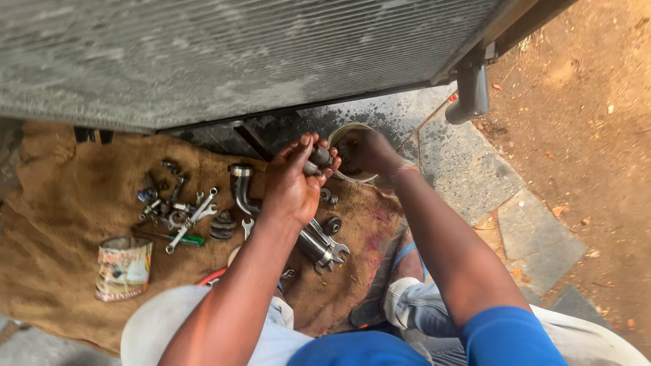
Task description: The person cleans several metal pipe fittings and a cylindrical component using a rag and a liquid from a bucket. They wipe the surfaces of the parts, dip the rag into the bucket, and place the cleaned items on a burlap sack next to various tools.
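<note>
My left hand (pixel 293 181) is closed around a small dark metal part (pixel 319 157), held above the burlap sack (pixel 61 203). My right hand (pixel 365 150) grips the other end of that part, right over a small round tin (pixel 346 130) with a pale rim. Both hands meet just below the edge of a large grey radiator (pixel 224 54) that leans across the top of the view. Under my left wrist lie a pair of large open-end wrenches (pixel 324 247).
On the sack lie several wrenches and sockets (pixel 182 210), a green-handled screwdriver (pixel 178 238), a curved metal pipe (pixel 241 186), a dented can (pixel 123 268). A hose outlet (pixel 471 91) sticks out of the radiator at right. Paving stones and red dirt (pixel 583 135) lie to the right.
</note>
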